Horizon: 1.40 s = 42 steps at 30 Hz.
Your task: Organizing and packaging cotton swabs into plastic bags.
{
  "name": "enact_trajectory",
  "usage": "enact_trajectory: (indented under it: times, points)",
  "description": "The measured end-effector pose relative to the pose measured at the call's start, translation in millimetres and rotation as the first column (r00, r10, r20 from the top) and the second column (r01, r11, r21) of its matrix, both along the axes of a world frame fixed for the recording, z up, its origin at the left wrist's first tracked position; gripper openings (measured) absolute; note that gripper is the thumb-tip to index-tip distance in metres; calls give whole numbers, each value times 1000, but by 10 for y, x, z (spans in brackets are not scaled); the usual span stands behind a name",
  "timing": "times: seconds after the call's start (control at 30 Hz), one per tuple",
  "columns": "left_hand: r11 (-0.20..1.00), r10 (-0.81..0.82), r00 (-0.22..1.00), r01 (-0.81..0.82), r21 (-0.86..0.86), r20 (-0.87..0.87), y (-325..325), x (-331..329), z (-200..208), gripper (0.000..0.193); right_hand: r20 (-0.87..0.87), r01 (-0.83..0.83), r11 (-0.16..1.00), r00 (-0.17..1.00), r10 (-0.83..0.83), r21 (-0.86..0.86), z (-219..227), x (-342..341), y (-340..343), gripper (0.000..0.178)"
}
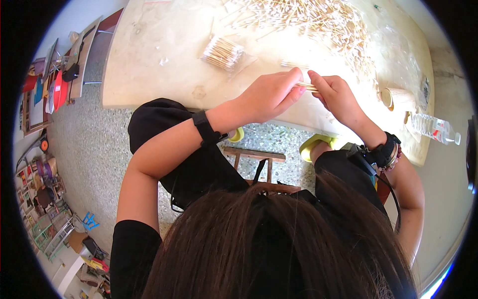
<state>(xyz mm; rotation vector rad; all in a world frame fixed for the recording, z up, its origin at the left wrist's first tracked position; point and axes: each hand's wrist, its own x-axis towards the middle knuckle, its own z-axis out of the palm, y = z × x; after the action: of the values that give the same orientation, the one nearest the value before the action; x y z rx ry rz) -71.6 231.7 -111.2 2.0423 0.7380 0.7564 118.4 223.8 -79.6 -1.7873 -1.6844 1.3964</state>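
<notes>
We see the left hand and right hand pinching a small bundle of cotton swabs between them, lying left to right above the bench, the loose swab heap farther off.

The pale beige stone worktop carries a heap of wooden cotton swabs, a clear bagged swab bundle, a paper roll and a clear plastic bottle.

Clear plastic water bottle lying beside paper roll on pale table.
</notes>
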Motion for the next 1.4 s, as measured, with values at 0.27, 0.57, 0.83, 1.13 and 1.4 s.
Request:
enact_trajectory:
  times: [0.27, 0.57, 0.83, 1.13, 1.4]
  points:
    - [974, -85, 993, 100, 204, -81, 82, -36, 35, 20, -324, -71, 893, 942, -87, -445, 75, 45, 1, 46]
    - [818, -37, 989, 110, 565, -140, 175, -78, 1, 23, -358, -105, 857, 929, -97, -505, 82, 66, -9, 44]
    - [654, 6, 1000, 12, 756, -21, 172, -76, -6, 33, -485, -227, 682, 848, -212, -695, 120, 78, -19, 42]
    - [737, -37, 998, 56, 674, -43, 174, -69, 51, 44, -509, -178, 694, 805, -305, -698, 97, 59, -66, 42]
    - [818, -89, 996, 73, 570, 0, 224, -80, 10, 35, -462, -171, 772, 870, -174, -612, 150, 123, 21, 43]
